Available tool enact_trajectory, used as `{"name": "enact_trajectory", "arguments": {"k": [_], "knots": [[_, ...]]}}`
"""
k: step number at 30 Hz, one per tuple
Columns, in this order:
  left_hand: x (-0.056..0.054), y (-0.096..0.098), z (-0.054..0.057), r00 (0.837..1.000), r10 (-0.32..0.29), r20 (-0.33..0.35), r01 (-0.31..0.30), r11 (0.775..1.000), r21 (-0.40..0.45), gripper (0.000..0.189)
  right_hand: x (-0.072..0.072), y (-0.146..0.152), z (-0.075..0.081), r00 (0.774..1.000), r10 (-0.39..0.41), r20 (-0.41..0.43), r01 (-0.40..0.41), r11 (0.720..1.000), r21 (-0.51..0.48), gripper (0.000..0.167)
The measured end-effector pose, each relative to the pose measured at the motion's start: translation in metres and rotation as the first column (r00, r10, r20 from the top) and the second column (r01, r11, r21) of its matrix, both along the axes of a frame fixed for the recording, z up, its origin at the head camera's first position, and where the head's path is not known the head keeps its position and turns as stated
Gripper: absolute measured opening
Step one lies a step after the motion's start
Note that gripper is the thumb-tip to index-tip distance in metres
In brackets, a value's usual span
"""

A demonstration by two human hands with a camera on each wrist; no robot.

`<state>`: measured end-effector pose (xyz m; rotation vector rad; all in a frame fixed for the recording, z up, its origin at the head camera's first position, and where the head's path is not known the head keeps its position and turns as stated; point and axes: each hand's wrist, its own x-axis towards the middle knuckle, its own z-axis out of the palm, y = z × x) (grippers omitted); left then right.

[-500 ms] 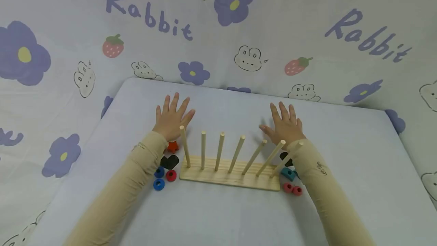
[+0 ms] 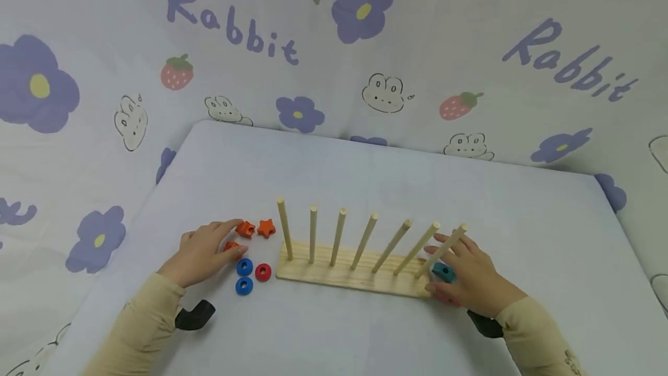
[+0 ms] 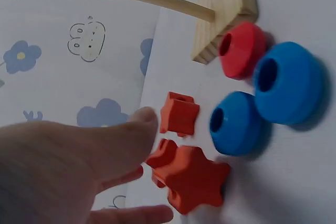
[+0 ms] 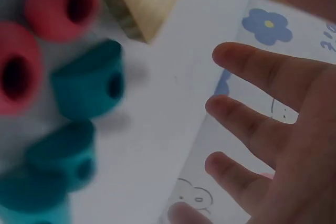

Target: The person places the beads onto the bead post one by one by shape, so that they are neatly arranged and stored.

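My left hand (image 2: 200, 254) reaches in from the left beside orange star beads (image 2: 266, 228), thumb and fingers apart. In the left wrist view several orange star beads (image 3: 197, 179) lie just past the fingertips, with none gripped. Two blue round beads (image 2: 244, 285) and a red bead (image 2: 263, 272) lie nearer me. My right hand (image 2: 477, 274) hovers around the right end of the wooden peg board (image 2: 355, 283), fingers spread. Teal half-round beads (image 4: 89, 80) and two pink beads (image 4: 63, 6) lie beside it, partly hidden by that hand in the head view.
Several upright wooden pegs (image 2: 338, 237) rise from the board, a tall obstacle between the hands. A white table top (image 2: 334, 173) extends behind it, with a printed rabbit-and-flower cloth (image 2: 334, 74) beyond. Black wrist-worn pieces (image 2: 195, 315) show under the sleeves.
Both hands have drawn back towards me from the far side of the table. The left now sits by the orange stars, the right over the teal and pink beads.
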<state>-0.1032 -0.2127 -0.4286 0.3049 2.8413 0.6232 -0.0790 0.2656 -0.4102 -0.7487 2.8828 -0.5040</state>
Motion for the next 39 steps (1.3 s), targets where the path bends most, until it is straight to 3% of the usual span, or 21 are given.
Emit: {"name": "enact_trajectory", "arguments": {"k": [5, 10, 13, 18, 22, 25, 27, 29, 33, 35, 39], "knots": [[0.008, -0.008, -0.008, 1.0, -0.013, -0.007, 0.014, 0.998, 0.067, 0.051, 0.009, -0.005, -0.019, 1.0, -0.011, -0.016, 0.012, 1.0, 0.023, 0.061], [0.008, -0.013, -0.019, 0.995, -0.046, -0.086, 0.054, 0.995, 0.087, 0.028, 0.01, -0.014, -0.028, 0.999, -0.026, -0.031, 0.028, 0.998, 0.053, 0.063], [0.009, -0.016, -0.022, 0.992, -0.026, -0.121, 0.037, 0.995, 0.094, 0.025, 0.011, -0.016, -0.031, 0.999, -0.044, -0.028, 0.045, 0.998, 0.047, 0.064], [0.01, -0.017, -0.006, 0.986, 0.035, -0.163, -0.009, 0.987, 0.16, 0.026, 0.011, -0.018, -0.034, 0.998, -0.062, -0.002, 0.062, 0.997, 0.037, 0.064], [0.01, -0.01, 0.02, 0.959, 0.059, -0.278, 0.021, 0.961, 0.277, 0.035, 0.013, -0.019, -0.034, 0.997, -0.072, 0.003, 0.071, 0.997, 0.034, 0.062], [0.01, 0.0, 0.044, 0.937, 0.079, -0.34, 0.063, 0.92, 0.388, 0.043, 0.014, -0.019, -0.033, 0.997, -0.07, -0.01, 0.071, 0.997, 0.032, 0.062], [0.01, 0.008, 0.06, 0.932, 0.09, -0.351, 0.097, 0.871, 0.481, 0.046, 0.015, -0.018, -0.033, 0.997, -0.071, -0.014, 0.071, 0.997, 0.03, 0.062], [0.011, 0.016, 0.075, 0.934, 0.094, -0.345, 0.129, 0.811, 0.57, 0.044, 0.016, -0.017, -0.034, 0.997, -0.072, -0.01, 0.073, 0.997, 0.027, 0.062], [0.012, 0.031, 0.096, 0.947, 0.085, -0.309, 0.179, 0.659, 0.73, 0.035, 0.016, -0.017, -0.036, 0.997, -0.072, -0.009, 0.072, 0.997, 0.029, 0.062], [0.012, 0.037, 0.103, 0.947, 0.078, -0.312, 0.198, 0.624, 0.756, 0.033, 0.016, -0.017, -0.037, 0.997, -0.07, -0.013, 0.07, 0.997, 0.031, 0.062], [0.011, 0.045, 0.11, 0.945, 0.067, -0.321, 0.224, 0.582, 0.781, 0.031, 0.015, -0.018, -0.038, 0.997, -0.067, -0.024, 0.067, 0.997, 0.031, 0.06]]}}
